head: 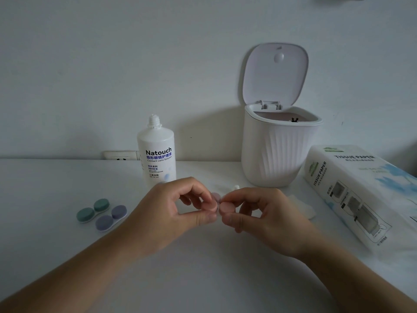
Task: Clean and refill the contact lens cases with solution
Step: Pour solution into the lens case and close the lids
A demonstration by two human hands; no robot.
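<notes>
White tabletop (67,256) under me, pale wall behind. Biggest thing out there: the long white plastic-wrapped pack of tissue paper (361,190), lying on its side at the right. Just left of it, far side, stands the ribbed white plastic desk bin (277,152), hinged lid (275,73) flipped up and open. Left again, the white bottle of contact lens solution (157,154) stands upright, cap off, bare threaded neck showing (label reads Natouch).

Now my hands, middle of the table. My left hand (171,213) has thumb and fingers curled, pinching one end of the small pink two-well contact lens case (222,206); my right hand (266,215) pinches the pink round cap on the other end between thumb and forefinger. So the case sits raised between my two hands, near the bottle. A crumpled white tissue (302,205) lies flat just right of my right hand, and a small white cap (236,187) peeks out beyond my fingers.

Off to the left, side by side and touching on the table: the green-capped lens case (93,210) and the purple-capped lens case (111,217), both closed.
</notes>
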